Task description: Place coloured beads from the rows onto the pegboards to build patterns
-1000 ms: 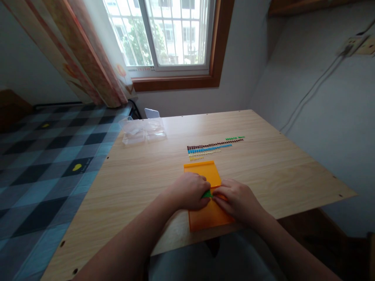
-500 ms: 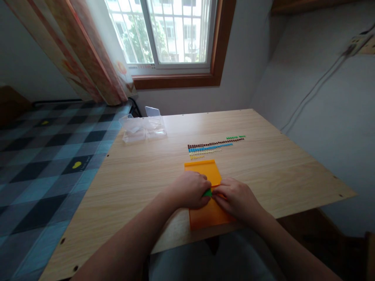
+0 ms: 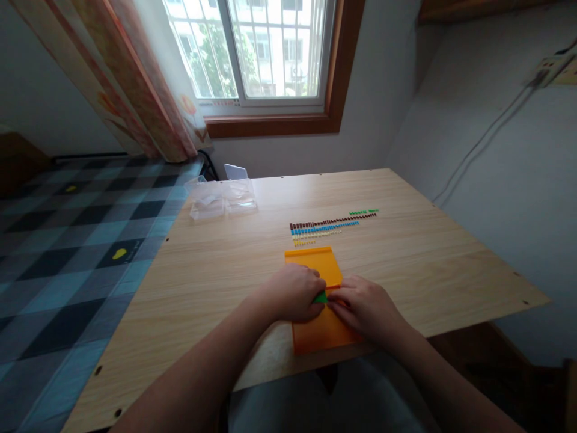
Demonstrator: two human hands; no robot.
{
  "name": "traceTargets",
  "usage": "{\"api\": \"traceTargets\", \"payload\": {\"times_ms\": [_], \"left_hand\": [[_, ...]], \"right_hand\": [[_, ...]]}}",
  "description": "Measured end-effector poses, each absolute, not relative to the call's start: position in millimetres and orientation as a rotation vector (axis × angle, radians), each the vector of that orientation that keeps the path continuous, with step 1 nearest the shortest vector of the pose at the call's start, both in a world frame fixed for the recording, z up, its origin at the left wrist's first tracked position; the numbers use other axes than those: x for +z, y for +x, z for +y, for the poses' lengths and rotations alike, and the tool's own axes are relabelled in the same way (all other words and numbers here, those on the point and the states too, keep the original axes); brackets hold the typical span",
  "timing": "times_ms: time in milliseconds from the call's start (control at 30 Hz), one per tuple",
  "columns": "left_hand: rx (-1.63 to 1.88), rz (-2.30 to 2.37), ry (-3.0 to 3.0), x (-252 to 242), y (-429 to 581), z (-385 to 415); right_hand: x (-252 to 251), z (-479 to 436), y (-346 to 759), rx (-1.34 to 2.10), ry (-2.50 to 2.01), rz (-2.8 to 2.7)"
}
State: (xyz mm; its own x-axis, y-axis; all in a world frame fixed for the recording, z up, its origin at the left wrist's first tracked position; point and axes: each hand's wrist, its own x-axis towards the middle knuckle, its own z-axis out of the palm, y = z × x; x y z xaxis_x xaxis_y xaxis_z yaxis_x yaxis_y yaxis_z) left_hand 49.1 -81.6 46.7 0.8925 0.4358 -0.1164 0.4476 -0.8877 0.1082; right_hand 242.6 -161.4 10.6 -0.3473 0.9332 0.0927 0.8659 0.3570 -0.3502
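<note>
My left hand [image 3: 297,291] is closed on a small flat green piece [image 3: 320,297], most of which its fingers hide. At the right end of that piece, my right hand [image 3: 364,302] has thumb and fingertips pinched together; whatever they grip is too small and covered to make out. Both hands are over an orange plastic case [image 3: 315,340], which lies opened flat near the table's front edge, a ridge crossing its middle. Beyond it are lined-up rows of tiny pieces: dark brown [image 3: 315,225], blue [image 3: 311,230], cream [image 3: 320,235], yellow [image 3: 304,243] and green [image 3: 359,213].
Clear plastic boxes [image 3: 207,207] with raised lids stand at the back left of the wooden table [image 3: 216,264]. A bed with a checked cover [image 3: 85,240] borders the table's left side. Behind are a window [image 3: 279,54] and a wall with a hanging cable [image 3: 487,135].
The view has shifted very slightly. Both hands keep nearly the same pose around the green piece, and the rows and case stay put.
</note>
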Motion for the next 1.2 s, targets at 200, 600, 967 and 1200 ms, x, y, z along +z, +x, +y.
{"api": "traceTargets", "payload": {"times_ms": [200, 600, 967, 1200], "left_hand": [[-0.132, 0.711, 2.933, 44, 50, -82], [-0.134, 0.737, 2.938, 44, 52, -84], [-0.137, 0.695, 2.92, 46, 49, -83], [-0.005, 0.72, 2.913, 53, 39, -76]], "right_hand": [[12, -160, 240, 0.358, -1.655, -2.337], [15, -162, 240, 0.409, -1.621, -2.328], [5, -163, 241, 0.454, -1.578, -2.241], [0, -164, 240, 0.441, -1.575, -2.201]]}}
